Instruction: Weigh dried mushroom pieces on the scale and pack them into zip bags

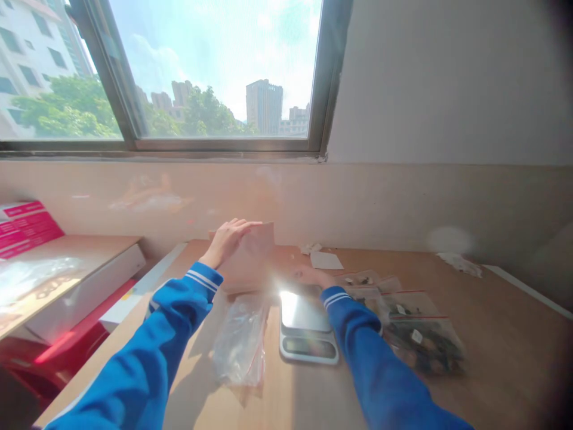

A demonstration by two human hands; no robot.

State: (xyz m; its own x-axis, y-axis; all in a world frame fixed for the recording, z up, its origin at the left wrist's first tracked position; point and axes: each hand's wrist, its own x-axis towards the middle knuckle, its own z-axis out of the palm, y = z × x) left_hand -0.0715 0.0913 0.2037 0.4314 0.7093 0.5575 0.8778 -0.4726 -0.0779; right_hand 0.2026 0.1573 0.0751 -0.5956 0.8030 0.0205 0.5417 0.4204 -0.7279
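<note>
Behind the scale (308, 327) on the surface (492, 352), the left hand (228, 239) pinches the top edge of a light, stiff-looking brown carton (250, 263), best held by its edges, while the right hand (313, 276) lies beside it, grip unclear in glare.

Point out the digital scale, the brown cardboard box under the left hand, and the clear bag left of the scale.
Digital scale (305, 322): head view, on its shiny weighing plate.
Brown cardboard box (250, 263): head view, on its front face.
Clear bag (239, 340): head view, on its crinkled middle.
</note>
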